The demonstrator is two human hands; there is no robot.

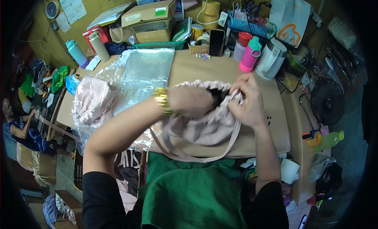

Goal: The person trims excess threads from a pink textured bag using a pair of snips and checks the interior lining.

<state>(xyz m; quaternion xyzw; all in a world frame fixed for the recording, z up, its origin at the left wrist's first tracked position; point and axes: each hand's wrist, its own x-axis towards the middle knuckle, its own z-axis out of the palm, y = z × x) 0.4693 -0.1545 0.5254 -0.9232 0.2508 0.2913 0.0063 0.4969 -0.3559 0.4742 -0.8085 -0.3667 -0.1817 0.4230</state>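
Observation:
A pale pink fabric bag point(197, 132) with a gathered rim, dark inside and a long strap point(175, 152) rests on the brown-covered table point(193, 67). My left hand point(189, 101), blurred, reaches over from the left into the bag's opening, its fingers hidden. My right hand point(248, 103) pinches the gathered rim at the right. To the left lie a pink item wrapped in clear plastic point(92, 99) and a stack of clear plastic sheets point(145, 71).
Bottles point(250, 55), a kettle point(271, 58), boxes point(147, 14), baskets and a phone point(216, 42) line the back. A fan point(327, 101) stands at right. Another person point(19, 130) sits at far left holding a pink strip. Green cloth point(189, 193) covers my lap.

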